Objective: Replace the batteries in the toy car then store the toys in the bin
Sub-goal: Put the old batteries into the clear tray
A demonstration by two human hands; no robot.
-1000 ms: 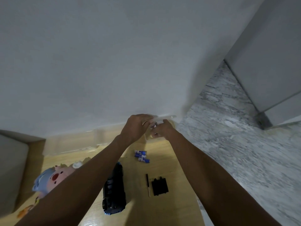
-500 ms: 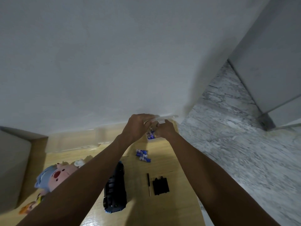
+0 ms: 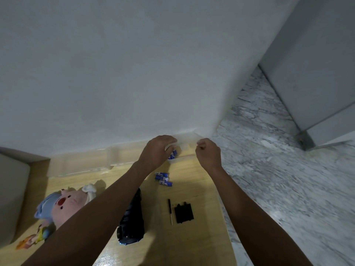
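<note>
Both our hands work at a small clear container by the wall

Our left hand (image 3: 157, 150) curls around the container (image 3: 177, 153) holding blue batteries (image 3: 172, 154); our right hand (image 3: 208, 153) is fisted just beside it, whether pinching anything we cannot tell. Three loose batteries (image 3: 163, 178) lie on the table (image 3: 203, 191), near the toy car (image 3: 132, 217), screwdriver (image 3: 170, 211), battery cover (image 3: 183, 213) and plush pig (image 3: 65, 204)

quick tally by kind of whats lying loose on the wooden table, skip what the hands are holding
Loose blue batteries: 3
Toy car: 1
Battery cover: 1
Screwdriver: 1
Pink plush toy: 1
Small orange and yellow toy: 1
Total: 8
</note>
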